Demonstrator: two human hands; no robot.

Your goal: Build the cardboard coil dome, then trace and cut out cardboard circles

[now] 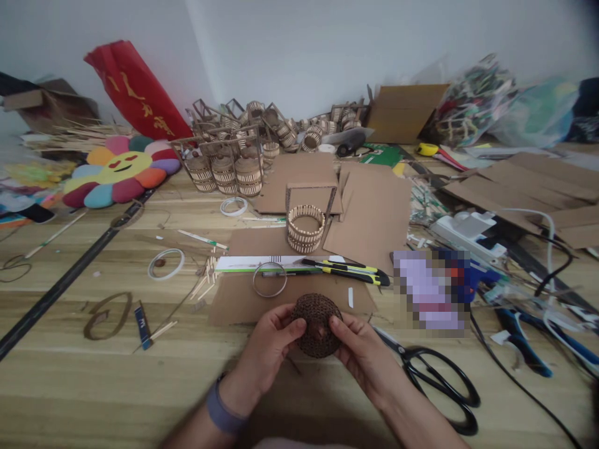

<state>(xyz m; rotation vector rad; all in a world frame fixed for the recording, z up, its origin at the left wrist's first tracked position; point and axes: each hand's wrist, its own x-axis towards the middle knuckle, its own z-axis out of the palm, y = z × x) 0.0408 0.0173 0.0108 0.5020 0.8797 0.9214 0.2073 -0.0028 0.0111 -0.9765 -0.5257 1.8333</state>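
Observation:
Between my two hands is a small round dark brown woven lid [317, 343] with a knob at its middle. My left hand [269, 340] pinches its left edge, thumb on top. At the right edge, my right hand [358, 346] grips it the same way. Beyond the lid, a small slatted basket [306, 238] with a tall square handle stands upright on cardboard. A thin ring [270, 293] lies just ahead of my left hand. Yellow-and-black utility knives [350, 269] rest over a white strip [248, 263] on the cardboard.
Black-handled scissors [440, 380] lie right of my right arm, with blue-handled pliers [524, 343] farther right. Finished-looking baskets with lids [227, 171] stand at the back left. Cardboard sheets [374, 202], tape rolls [166, 264] and a white power strip [468, 234] cover parts of the table.

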